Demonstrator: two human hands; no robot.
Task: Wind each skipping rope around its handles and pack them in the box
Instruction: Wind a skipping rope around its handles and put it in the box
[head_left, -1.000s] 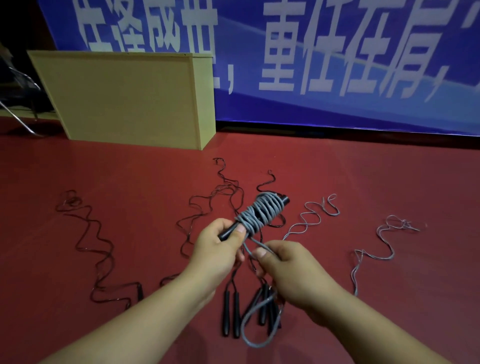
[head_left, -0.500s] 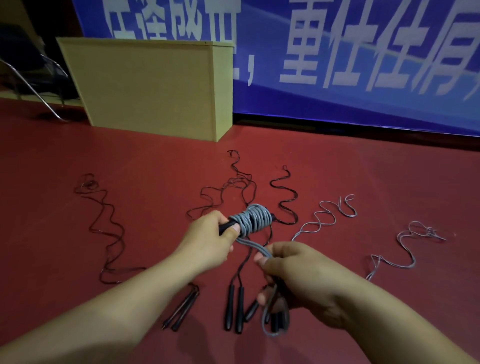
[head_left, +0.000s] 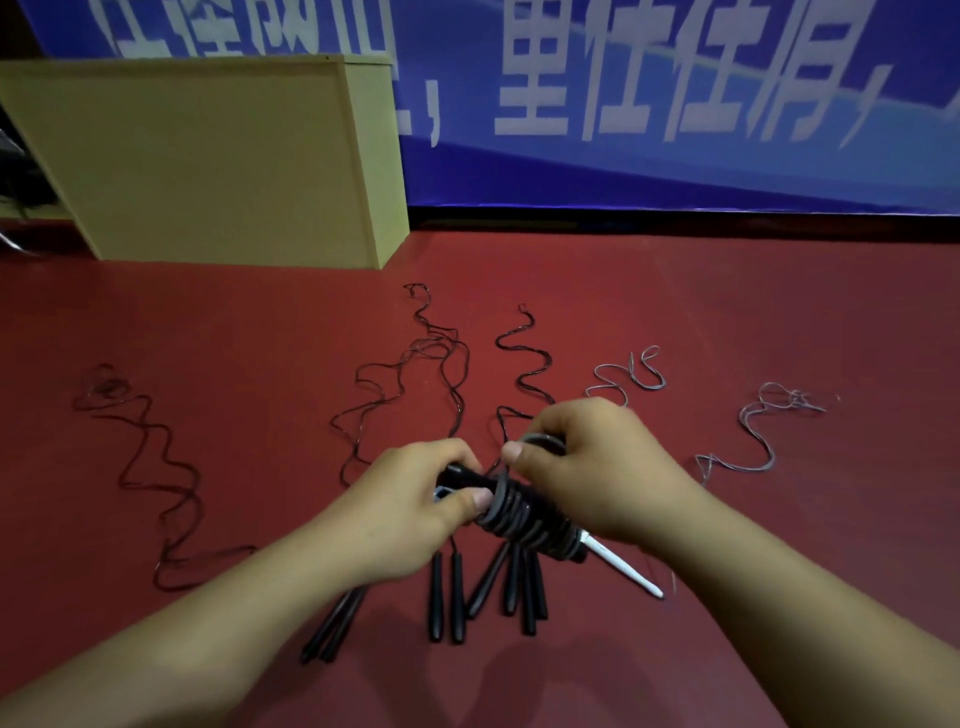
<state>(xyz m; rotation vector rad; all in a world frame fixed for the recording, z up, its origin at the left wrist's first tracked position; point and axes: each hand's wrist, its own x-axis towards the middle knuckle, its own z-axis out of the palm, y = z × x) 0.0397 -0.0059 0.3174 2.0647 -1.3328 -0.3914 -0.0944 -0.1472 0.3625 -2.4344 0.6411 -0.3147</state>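
Left hand (head_left: 415, 499) grips the black handle end of the wound rope bundle (head_left: 524, 514), thumb pressed on the first coils. Right hand (head_left: 592, 467) curls over the bundle's far side, pinching a grey loop (head_left: 543, 441) at its fingertips. The bundle is held just above the floor, tilted down to the right; its coils are smooth, rounded grey cord packed tight around dark handles, with a pale, tapered end (head_left: 621, 564) poking out lower right. Directly under the hands, black tapered handles (head_left: 457, 597) lie fanned on the matte red floor (head_left: 727, 322), and thin wavy black cords (head_left: 431, 358) run away from them. Grey cords (head_left: 758, 436) lie right, a dark cord (head_left: 150, 467) left, bare floor between them. The flat-sided yellow box (head_left: 208, 156) stands well apart, far left, against a blue banner (head_left: 675, 104).
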